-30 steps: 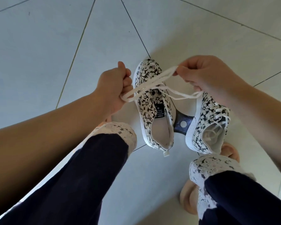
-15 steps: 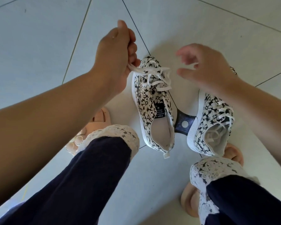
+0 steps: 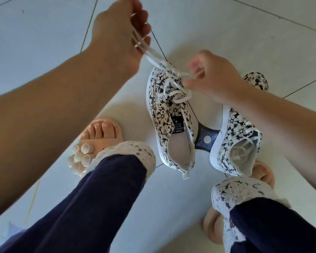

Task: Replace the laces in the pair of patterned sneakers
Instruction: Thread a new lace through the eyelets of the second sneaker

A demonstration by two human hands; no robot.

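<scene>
Left hand (now raised to the upper centre) keeps a closed grip on the white lace, drawn taut out of the centre sneaker, so unlacing is under way. Right hand pinches a lace crossing; second sneaker, at right, stays laced. Open floor lies above the pair.

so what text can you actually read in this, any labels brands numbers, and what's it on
"TOP H": white letters on the black tongue label of the partly unlaced sneaker; the rest of the word is cut off.
Small white lines beside a star on that same label: too small to read.
Nothing readable on the other sneaker or the black connector.
</scene>
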